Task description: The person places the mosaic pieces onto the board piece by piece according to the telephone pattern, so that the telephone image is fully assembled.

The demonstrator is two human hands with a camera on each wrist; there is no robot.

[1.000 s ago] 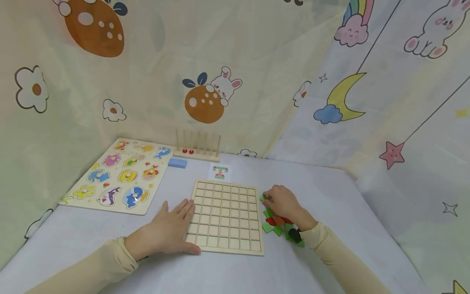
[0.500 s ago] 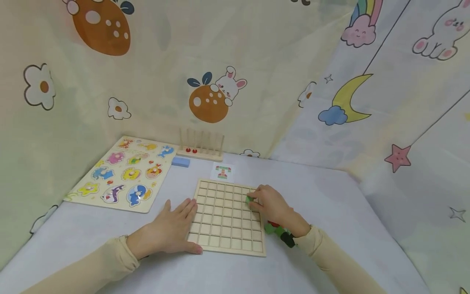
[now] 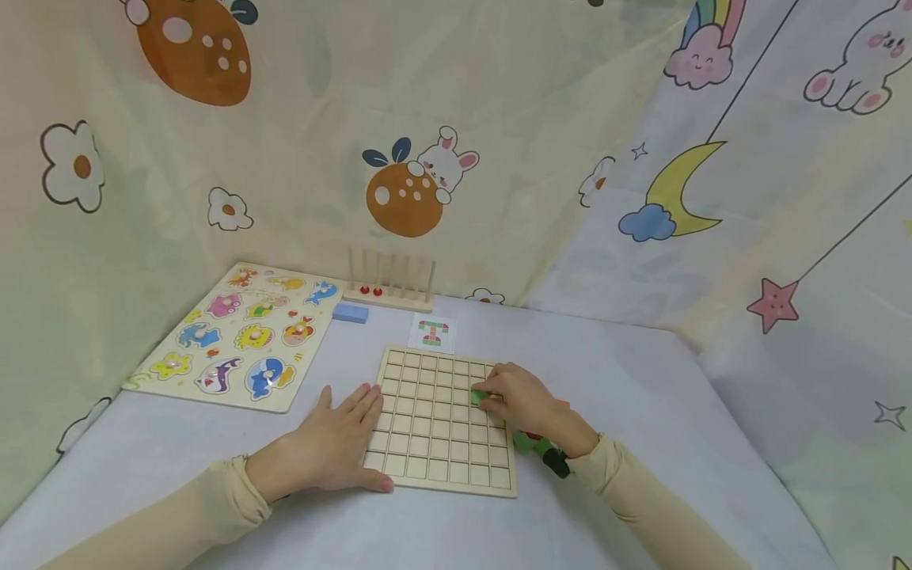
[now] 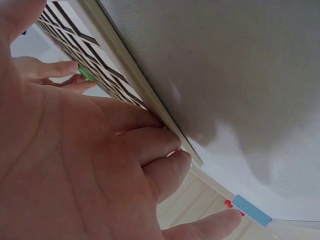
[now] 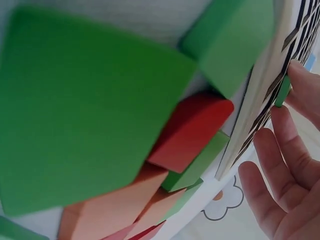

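Note:
A wooden grid board lies on the white cloth in front of me. My left hand rests flat along its left edge, fingers extended and thumb at the near corner; the left wrist view shows the fingertips against the frame. Over the board's upper right squares, my right hand pinches a small green tile between thumb and forefinger. In the right wrist view this green tile is seen edge-on, right at the grid, with the other fingers spread loosely.
Loose green, red and orange tiles lie by the board's right edge, partly hidden by my right forearm. Beyond the board are a pattern card, a blue block and a peg rack. A sea-animal puzzle board sits at left.
My right hand has picked up a green tile from the pile and carried it left over the board, then shifted slightly nearer. The left hand stays at the board's edge.

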